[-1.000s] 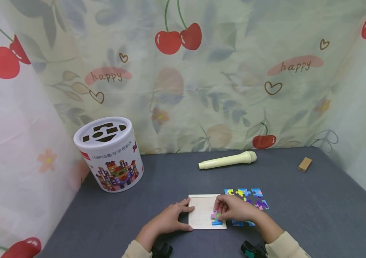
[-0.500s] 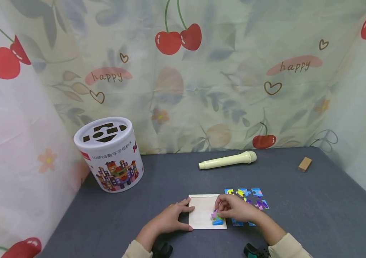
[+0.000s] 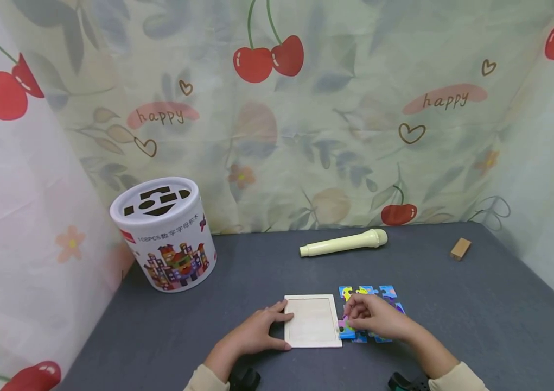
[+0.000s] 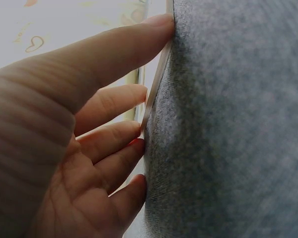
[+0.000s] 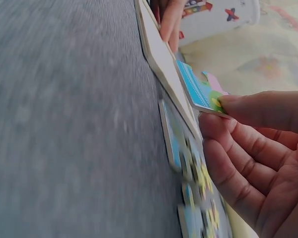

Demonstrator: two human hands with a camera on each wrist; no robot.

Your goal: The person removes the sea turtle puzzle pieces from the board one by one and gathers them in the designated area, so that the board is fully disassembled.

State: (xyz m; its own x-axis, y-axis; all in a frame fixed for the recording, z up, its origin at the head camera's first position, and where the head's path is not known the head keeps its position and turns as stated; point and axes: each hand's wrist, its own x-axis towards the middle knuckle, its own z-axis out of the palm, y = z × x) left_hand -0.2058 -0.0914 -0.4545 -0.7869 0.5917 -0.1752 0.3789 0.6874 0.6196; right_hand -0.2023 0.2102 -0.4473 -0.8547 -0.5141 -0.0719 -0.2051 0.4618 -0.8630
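A shallow wooden puzzle tray (image 3: 312, 321) lies flat on the table in the head view. My left hand (image 3: 259, 327) rests against its left side, with fingers and thumb spread along the edge; in the left wrist view the thumb (image 4: 134, 42) touches the rim. My right hand (image 3: 379, 315) pinches a blue, green and pink jigsaw piece (image 3: 347, 329) between thumb and fingertips, just off the tray's right edge. That piece (image 5: 201, 89) is raised and tilted in the right wrist view. Several loose jigsaw pieces (image 3: 388, 291) lie right of the tray, partly hidden under my right hand.
A white cylindrical block tub (image 3: 166, 239) with a slotted lid stands at the back left. Toward the back lie a cream toy microphone (image 3: 344, 243) and a small wooden block (image 3: 460, 249). A printed curtain (image 3: 281, 136) closes off the back and sides.
My right hand has moved right, carrying the jigsaw piece from above the tray's lower right corner to beyond its right edge. My left hand and the tray stay in place.
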